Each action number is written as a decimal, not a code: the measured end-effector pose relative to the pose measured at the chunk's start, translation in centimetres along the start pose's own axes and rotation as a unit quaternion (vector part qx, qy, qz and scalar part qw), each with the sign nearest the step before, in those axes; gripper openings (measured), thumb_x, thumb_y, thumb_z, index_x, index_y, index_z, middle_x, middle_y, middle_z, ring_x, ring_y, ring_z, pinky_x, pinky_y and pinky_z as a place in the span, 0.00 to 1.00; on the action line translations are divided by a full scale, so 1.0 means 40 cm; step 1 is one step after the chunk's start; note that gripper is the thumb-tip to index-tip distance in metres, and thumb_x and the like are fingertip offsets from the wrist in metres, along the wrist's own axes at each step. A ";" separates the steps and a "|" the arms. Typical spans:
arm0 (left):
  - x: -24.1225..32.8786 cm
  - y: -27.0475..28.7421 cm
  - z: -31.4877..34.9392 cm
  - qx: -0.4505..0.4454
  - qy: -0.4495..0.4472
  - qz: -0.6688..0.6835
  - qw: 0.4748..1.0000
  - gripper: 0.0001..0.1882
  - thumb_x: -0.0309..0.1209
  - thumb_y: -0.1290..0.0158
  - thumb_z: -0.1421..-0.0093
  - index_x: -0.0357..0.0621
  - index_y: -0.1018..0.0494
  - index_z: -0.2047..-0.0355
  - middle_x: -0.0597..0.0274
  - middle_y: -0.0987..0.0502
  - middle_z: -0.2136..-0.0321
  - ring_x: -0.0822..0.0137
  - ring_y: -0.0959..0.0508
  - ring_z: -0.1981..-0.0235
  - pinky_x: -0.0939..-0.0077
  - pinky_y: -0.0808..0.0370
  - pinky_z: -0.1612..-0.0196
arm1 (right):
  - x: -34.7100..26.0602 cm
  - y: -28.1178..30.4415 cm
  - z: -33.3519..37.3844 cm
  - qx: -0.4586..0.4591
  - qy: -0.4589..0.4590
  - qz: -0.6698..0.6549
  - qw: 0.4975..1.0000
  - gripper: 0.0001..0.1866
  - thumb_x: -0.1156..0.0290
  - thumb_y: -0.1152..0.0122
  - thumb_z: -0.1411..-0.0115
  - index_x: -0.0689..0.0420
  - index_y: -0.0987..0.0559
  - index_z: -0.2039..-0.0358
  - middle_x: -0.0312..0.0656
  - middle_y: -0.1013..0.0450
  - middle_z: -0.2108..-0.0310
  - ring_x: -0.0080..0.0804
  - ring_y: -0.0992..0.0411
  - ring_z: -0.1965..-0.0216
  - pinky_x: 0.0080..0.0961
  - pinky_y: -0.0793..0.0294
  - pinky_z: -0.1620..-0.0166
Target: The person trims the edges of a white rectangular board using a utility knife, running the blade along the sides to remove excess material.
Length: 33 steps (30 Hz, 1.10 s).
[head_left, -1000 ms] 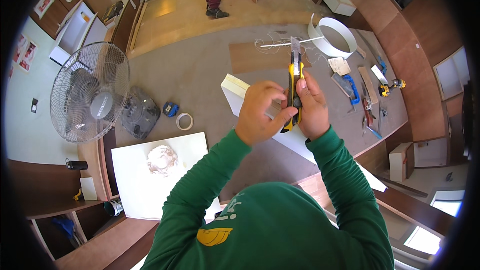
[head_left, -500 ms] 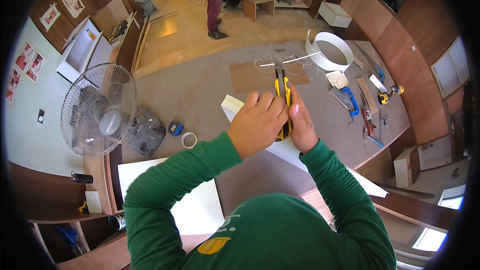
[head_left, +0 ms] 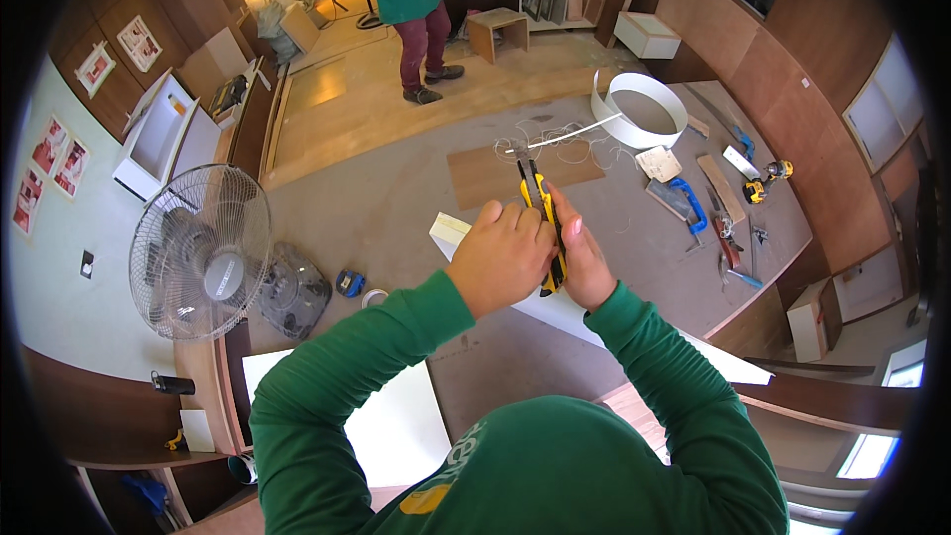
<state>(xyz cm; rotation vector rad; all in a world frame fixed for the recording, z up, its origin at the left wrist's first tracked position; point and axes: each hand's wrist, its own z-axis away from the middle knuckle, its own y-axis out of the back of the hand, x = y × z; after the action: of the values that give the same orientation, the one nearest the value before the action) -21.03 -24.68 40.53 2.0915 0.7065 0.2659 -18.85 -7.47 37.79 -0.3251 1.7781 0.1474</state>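
Observation:
My left hand [head_left: 503, 256] and my right hand [head_left: 588, 260] meet in front of me around a yellow and black utility knife [head_left: 544, 196]. The curled fingers of the left press on one side of its handle; the right is closed along the other side. The dark front end of the knife points away from me. Below the hands, a long white board [head_left: 560, 309] runs slantwise across the table. Beyond the knife lie a loose white edging strip [head_left: 591, 126] and tangled thin offcuts on a brown sheet [head_left: 475, 178].
A fan [head_left: 201, 253], a blue tape measure [head_left: 350, 283] and a tape roll [head_left: 373, 298] are at left. The table's right holds a coil of white edging [head_left: 676, 109], a blue clamp [head_left: 692, 208] and a drill [head_left: 768, 181]. A person [head_left: 401, 0] in green stands beyond.
My view has shifted slightly, showing more of the far person, whose hands now appear. Both hands stay together on the utility knife, which has tilted a little to the left.

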 end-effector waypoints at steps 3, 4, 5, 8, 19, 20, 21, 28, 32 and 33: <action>0.011 0.000 0.002 -0.020 0.038 0.018 0.999 0.09 0.35 0.40 0.42 0.47 0.28 0.72 0.60 0.27 0.75 0.58 0.27 0.71 0.61 0.35 0.64 | -0.002 -0.003 0.000 -0.003 0.019 -0.008 1.000 0.49 0.35 0.63 0.27 0.66 0.52 0.25 0.46 0.39 0.32 0.32 0.39 0.34 0.26 0.38 0.35; 0.012 0.001 0.004 -0.023 0.043 0.019 0.999 0.10 0.36 0.40 0.42 0.47 0.28 0.73 0.60 0.27 0.75 0.57 0.26 0.71 0.61 0.35 0.64 | -0.005 -0.008 0.000 -0.003 0.023 -0.005 1.000 0.48 0.36 0.63 0.26 0.66 0.52 0.25 0.47 0.40 0.31 0.34 0.41 0.32 0.27 0.40 0.33; 0.012 0.003 0.007 -0.027 0.049 0.019 0.998 0.10 0.37 0.40 0.41 0.47 0.28 0.73 0.59 0.27 0.75 0.57 0.26 0.72 0.61 0.35 0.64 | -0.010 -0.012 -0.001 -0.003 0.027 -0.002 1.000 0.47 0.36 0.64 0.26 0.67 0.52 0.25 0.48 0.41 0.30 0.35 0.42 0.31 0.29 0.43 0.31; 0.009 0.004 0.011 -0.013 0.061 0.037 0.997 0.12 0.38 0.40 0.40 0.46 0.28 0.73 0.59 0.26 0.75 0.57 0.25 0.72 0.61 0.35 0.65 | -0.011 -0.009 -0.003 0.000 0.034 0.011 0.999 0.46 0.38 0.64 0.25 0.67 0.51 0.25 0.49 0.43 0.29 0.37 0.45 0.29 0.31 0.47 0.28; 0.023 -0.006 0.015 -0.010 0.131 0.076 0.988 0.16 0.38 0.41 0.38 0.45 0.29 0.79 0.57 0.27 0.82 0.53 0.28 0.81 0.58 0.36 0.71 | 0.009 -0.008 0.007 -0.005 0.014 -0.001 1.000 0.44 0.40 0.64 0.24 0.69 0.50 0.26 0.51 0.44 0.29 0.38 0.46 0.28 0.32 0.50 0.27; 0.029 -0.002 0.011 -0.008 0.136 0.090 0.987 0.16 0.37 0.41 0.38 0.46 0.29 0.79 0.57 0.27 0.83 0.52 0.28 0.82 0.57 0.36 0.72 | 0.008 -0.005 0.007 -0.004 0.012 0.004 1.000 0.45 0.40 0.64 0.24 0.69 0.50 0.26 0.52 0.44 0.29 0.38 0.46 0.28 0.32 0.50 0.27; 0.032 -0.001 0.007 -0.006 0.142 0.103 0.984 0.16 0.37 0.42 0.37 0.46 0.30 0.79 0.57 0.27 0.84 0.51 0.29 0.83 0.56 0.36 0.73 | 0.004 -0.005 0.006 -0.004 0.014 0.004 1.000 0.45 0.40 0.63 0.24 0.69 0.50 0.26 0.52 0.44 0.29 0.38 0.46 0.28 0.32 0.50 0.27; 0.021 0.033 -0.002 -0.090 0.225 0.208 0.948 0.18 0.39 0.46 0.34 0.40 0.26 0.77 0.55 0.23 0.80 0.49 0.26 0.81 0.58 0.32 0.72 | -0.006 -0.009 0.001 -0.022 0.043 0.042 0.998 0.44 0.42 0.60 0.24 0.68 0.50 0.26 0.51 0.39 0.33 0.37 0.41 0.32 0.31 0.44 0.31; 0.019 0.041 0.011 -0.159 0.361 0.408 0.823 0.24 0.47 0.50 0.30 0.39 0.22 0.73 0.56 0.23 0.80 0.61 0.27 0.83 0.64 0.30 0.74 | -0.028 -0.008 0.015 -0.025 0.023 0.091 0.995 0.42 0.44 0.57 0.25 0.65 0.50 0.25 0.48 0.29 0.46 0.33 0.28 0.50 0.28 0.30 0.43; 0.016 0.039 0.020 -0.158 0.389 0.457 0.784 0.26 0.49 0.51 0.29 0.39 0.21 0.73 0.57 0.23 0.81 0.65 0.28 0.84 0.67 0.30 0.75 | -0.039 -0.012 0.016 -0.033 0.012 0.097 0.995 0.41 0.45 0.55 0.25 0.64 0.50 0.25 0.47 0.26 0.50 0.32 0.26 0.55 0.27 0.27 0.47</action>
<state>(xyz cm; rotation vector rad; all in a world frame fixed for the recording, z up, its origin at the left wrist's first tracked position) -19.58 -25.55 41.30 1.7867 -0.0176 1.7320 -17.79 -7.54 39.20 -0.2009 1.8293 0.3428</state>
